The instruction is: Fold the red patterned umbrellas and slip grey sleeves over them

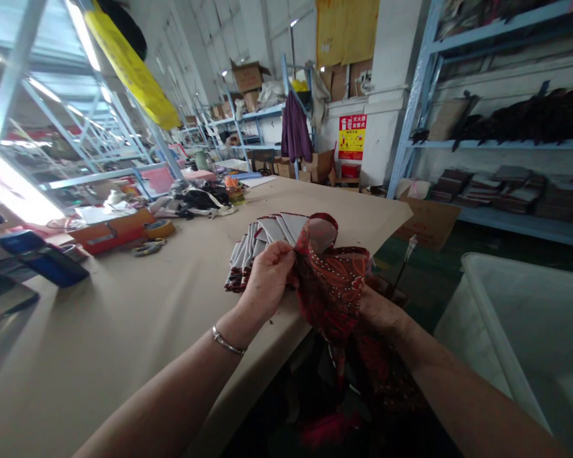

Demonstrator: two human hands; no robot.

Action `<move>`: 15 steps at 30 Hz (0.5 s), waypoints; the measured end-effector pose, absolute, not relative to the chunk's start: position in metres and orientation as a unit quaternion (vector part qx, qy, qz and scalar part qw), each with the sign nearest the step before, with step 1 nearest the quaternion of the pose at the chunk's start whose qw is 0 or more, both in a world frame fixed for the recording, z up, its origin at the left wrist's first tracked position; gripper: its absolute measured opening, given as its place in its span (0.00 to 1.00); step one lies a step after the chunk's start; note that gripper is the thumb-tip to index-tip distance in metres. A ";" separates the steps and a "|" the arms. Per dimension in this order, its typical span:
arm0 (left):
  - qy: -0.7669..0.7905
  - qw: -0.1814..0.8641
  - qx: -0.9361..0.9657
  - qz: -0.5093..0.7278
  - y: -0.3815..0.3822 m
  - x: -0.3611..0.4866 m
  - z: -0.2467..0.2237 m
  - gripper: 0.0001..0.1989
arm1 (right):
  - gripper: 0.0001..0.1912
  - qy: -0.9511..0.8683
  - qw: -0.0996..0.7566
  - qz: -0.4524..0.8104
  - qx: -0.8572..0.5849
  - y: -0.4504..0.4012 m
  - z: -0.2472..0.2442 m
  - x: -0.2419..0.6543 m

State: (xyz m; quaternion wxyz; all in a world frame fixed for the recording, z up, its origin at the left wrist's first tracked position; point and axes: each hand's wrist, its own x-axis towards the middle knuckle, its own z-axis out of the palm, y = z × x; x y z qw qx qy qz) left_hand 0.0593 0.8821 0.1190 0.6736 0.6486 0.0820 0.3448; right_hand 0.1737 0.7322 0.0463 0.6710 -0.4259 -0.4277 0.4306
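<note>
**Two hands working a red patterned cloth at the table edge**

The left hand (266, 280) is pinching the upper edge of a red patterned cloth (332, 280) — its fingers are closing together on the fabric, thumb side turned toward the camera, with a thin metal bracelet (226, 342) sitting on the wrist. The right hand (377, 310) is gripping the same cloth from the other side, lower down; its fingers are mostly hidden behind the fabric, so exactly how they are curling cannot be told. The cloth is hanging between the two hands just at the near edge of the tan table (124, 318), and its upper part is folding over to show a pale lining.

Just behind the left hand, a fanned stack of grey-backed pieces (262, 238) is lying on the table, touching or nearly touching the cloth. More dark red fabric (363, 381) is trailing down below the hands, off the table edge.

Farther off on the table, well apart from the hands, an orange box (112, 232) and a roll of tape (160, 228) are sitting near the left side. A white bin (530, 331) is standing to the right — beside the right forearm. Blue metal shelving (458, 143) is lining the wall beyond.
</note>
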 end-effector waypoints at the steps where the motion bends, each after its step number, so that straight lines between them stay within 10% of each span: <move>1: 0.080 0.677 0.643 0.349 0.885 0.058 0.117 0.09 | 0.14 -0.452 0.651 0.439 -0.422 0.734 0.046 0.170; 9: 0.097 0.664 0.645 0.366 0.879 0.025 0.067 0.20 | 0.13 -0.430 0.717 0.188 -0.515 0.752 0.036 0.170; 15: 0.206 0.611 0.672 0.365 0.874 0.019 0.034 0.21 | 0.11 -0.533 0.490 -0.183 -0.665 0.719 0.113 0.193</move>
